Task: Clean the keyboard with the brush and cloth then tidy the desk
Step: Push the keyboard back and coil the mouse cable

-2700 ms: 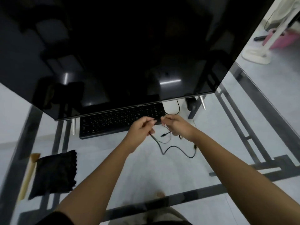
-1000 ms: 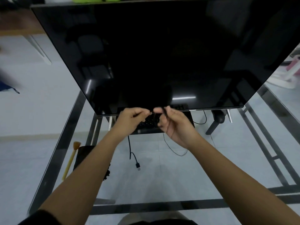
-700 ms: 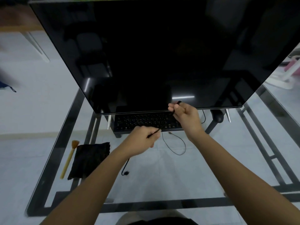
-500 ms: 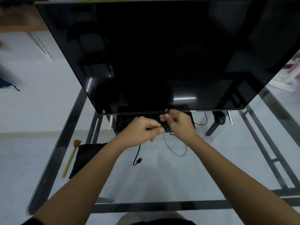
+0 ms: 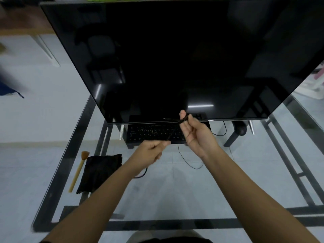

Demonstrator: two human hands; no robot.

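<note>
Two hands work the keyboard's cable [image 5: 183, 118], so this reads as the tidy stage. Brush [image 5: 77, 174] and cloth [image 5: 100, 172] lie just beside each other at the left of the glass desk [image 5: 166, 199], neither held. Cleaning looks done, though the keys are too dark to confirm. Keyboard [image 5: 150, 133] sits tucked under the monitor [image 5: 166, 58] bottom edge. Left to do: finish coiling and stow the cable.

Right hand [image 5: 196, 135] is raised at the monitor edge, fingers curled, cable loops wound around thumb and fingers. Left hand [image 5: 150, 151] is lower, near the keyboard front, fingers closed, pinching the cable. A strand runs taut between the hands. A slack loop lies on the glass near the right wrist.
</note>
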